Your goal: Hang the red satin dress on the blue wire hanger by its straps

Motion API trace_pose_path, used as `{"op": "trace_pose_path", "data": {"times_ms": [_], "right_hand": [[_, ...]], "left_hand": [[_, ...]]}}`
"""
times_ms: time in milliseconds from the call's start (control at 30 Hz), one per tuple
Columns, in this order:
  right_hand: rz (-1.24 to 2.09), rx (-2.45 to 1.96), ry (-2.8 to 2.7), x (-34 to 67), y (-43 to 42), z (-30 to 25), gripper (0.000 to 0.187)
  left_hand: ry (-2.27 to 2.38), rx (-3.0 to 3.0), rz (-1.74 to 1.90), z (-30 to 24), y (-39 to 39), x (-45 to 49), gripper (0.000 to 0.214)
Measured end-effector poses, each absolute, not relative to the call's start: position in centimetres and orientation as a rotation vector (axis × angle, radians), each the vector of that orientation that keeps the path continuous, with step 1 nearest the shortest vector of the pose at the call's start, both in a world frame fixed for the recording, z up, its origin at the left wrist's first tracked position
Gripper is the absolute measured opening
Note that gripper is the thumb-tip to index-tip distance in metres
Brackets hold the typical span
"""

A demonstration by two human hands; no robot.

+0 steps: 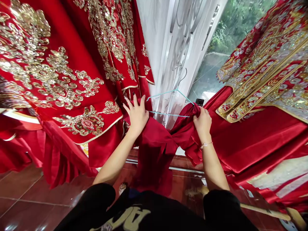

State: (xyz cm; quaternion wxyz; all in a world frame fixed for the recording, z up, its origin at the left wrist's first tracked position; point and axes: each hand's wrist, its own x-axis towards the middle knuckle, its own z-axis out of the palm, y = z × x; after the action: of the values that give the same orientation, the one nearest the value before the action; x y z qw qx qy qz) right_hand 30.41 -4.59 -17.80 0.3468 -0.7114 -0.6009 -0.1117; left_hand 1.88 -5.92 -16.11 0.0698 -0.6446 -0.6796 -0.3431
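A thin light-blue wire hanger (163, 93) with a metal hook is between my hands, with a plain dark red dress (158, 138) draped below it. The dress's right shoulder is bunched over the hanger's right end. My right hand (202, 120) is closed on that bunched cloth. At the hanger's left end, my left hand (136, 117) lies against the dress's other shoulder, fingers spread. Whether its thumb presses the cloth is hard to see. A small black device with digits (199, 102) shows just behind my right hand.
Red gowns with gold sequin embroidery (72, 80) hang close on the left. More embroidered red garments (264, 73) hang on the right. A white door frame and glass (178, 41) stand ahead. Reddish tiles (26, 192) cover the floor, and a wooden bar (264, 211) lies low at right.
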Motion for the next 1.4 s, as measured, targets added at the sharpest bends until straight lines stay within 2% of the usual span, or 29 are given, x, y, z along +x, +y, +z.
{"op": "trace_pose_path", "data": {"times_ms": [567,767,900,1167,1233,1400], "right_hand": [[-0.266,-1.631,-1.631,33.0,-4.1,-20.1,0.074],[-0.334,-1.684,-1.606,32.5,-4.2,-19.9,0.08],[-0.43,-1.771,-1.547,31.2,-4.4,-19.3,0.07],[-0.41,-1.977,-1.578,32.2,-3.6,-14.7,0.021],[-0.292,-1.907,-1.537,34.5,-3.3,-14.3,0.009],[0.29,-1.706,-1.156,39.2,-4.1,-18.0,0.013]], "left_hand": [[-1.92,-1.944,-0.877,-16.4,-5.5,1.4,0.067],[-1.988,-1.985,-0.504,-15.1,-5.1,1.9,0.066],[-1.905,-2.045,-0.29,-14.1,-4.7,1.6,0.06],[-1.818,-2.106,-0.216,-9.3,-4.0,-0.2,0.041],[-1.848,-2.139,-0.224,-7.9,-3.2,-1.4,0.036],[-2.055,-2.323,-0.535,-8.4,-1.5,-5.7,0.037]]}}
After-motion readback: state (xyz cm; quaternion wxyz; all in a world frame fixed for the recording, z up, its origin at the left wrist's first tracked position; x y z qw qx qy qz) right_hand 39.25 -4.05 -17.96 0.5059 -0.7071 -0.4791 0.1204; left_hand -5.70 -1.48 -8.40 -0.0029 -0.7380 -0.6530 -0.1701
